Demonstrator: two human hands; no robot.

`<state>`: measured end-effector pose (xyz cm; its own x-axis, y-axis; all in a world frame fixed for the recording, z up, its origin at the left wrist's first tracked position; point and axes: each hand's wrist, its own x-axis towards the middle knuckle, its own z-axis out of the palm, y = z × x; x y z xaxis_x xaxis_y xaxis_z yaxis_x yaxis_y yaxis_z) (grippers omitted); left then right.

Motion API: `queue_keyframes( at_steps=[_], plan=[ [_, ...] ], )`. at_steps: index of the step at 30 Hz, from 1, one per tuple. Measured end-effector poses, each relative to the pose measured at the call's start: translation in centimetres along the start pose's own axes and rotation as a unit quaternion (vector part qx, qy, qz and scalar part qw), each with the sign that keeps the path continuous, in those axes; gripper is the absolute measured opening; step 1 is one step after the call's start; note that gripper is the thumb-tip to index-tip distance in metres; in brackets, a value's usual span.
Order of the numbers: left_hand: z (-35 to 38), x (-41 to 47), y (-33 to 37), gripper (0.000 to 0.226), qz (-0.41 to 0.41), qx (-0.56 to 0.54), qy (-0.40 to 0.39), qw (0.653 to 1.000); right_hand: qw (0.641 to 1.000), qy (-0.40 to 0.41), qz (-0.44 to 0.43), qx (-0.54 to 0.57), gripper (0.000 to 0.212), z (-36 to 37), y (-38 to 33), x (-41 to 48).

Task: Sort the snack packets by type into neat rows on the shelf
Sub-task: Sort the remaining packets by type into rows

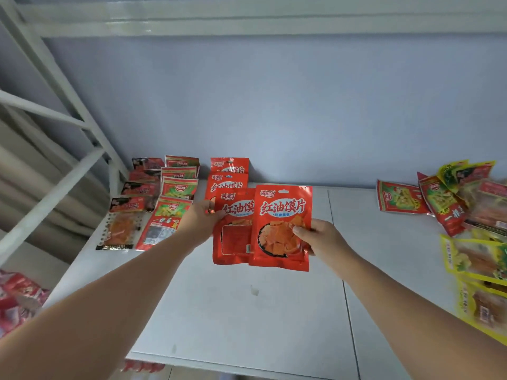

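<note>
While the white shelf point(274, 311) spreads under both arms, the right hand point(319, 237) pinches a red packet point(282, 215), and the left hand point(201, 219) grips another red packet point(233, 237) just left of it.

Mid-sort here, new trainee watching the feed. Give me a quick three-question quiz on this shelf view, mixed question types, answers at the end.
1. True or false: the right hand holds an orange packet by its right edge.
2. Multiple choice: the unsorted pile lies at the shelf's A) left end B) middle C) right end.
3. Fill in: the left hand touches the front packet of the ____ row, counting from the left.

Key: 1 true. 2 C. 3 third; the dark packet row and the red-green packet row lie left of it.
</note>
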<state>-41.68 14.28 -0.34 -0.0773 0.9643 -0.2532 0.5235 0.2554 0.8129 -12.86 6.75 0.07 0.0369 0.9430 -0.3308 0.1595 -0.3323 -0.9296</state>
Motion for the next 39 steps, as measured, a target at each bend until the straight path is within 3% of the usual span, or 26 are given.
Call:
queue_keyframes(
  at_steps=[6, 15, 21, 27, 35, 39],
  plan=[
    [-3.0, 5.6, -2.2, 0.023, -0.009, 0.038, -0.045, 0.998, 0.999, 0.027, 0.039, 0.016, 0.011, 5.2, -0.6, 3.0],
    [-3.1, 11.1, -3.0, 0.02, -0.029, 0.047, -0.077, 0.996, 0.998, 0.004, 0.065, -0.005, 0.006, 10.1, -0.2, 6.1],
    [-2.7, 12.9, -3.5, 0.018, -0.055, 0.042, -0.098, 0.993, 0.995, -0.004, 0.097, -0.01, 0.019, 13.3, 1.1, 8.5],
    [-2.9, 12.9, -3.1, 0.025, -0.056, 0.108, -0.107, 0.987, 0.992, 0.025, 0.085, -0.085, 0.017, 15.0, 1.7, 9.9],
    [-3.7, 11.1, -3.2, 0.019, -0.014, 0.128, -0.106, 0.986, 0.977, 0.078, 0.05, -0.194, 0.032, 16.8, 1.8, 10.1],
    [-3.9, 10.3, -3.3, 0.016, -0.003, 0.117, -0.103, 0.988, 0.946, 0.147, 0.027, -0.289, 0.04, 17.0, 1.8, 9.7]
  ],
)
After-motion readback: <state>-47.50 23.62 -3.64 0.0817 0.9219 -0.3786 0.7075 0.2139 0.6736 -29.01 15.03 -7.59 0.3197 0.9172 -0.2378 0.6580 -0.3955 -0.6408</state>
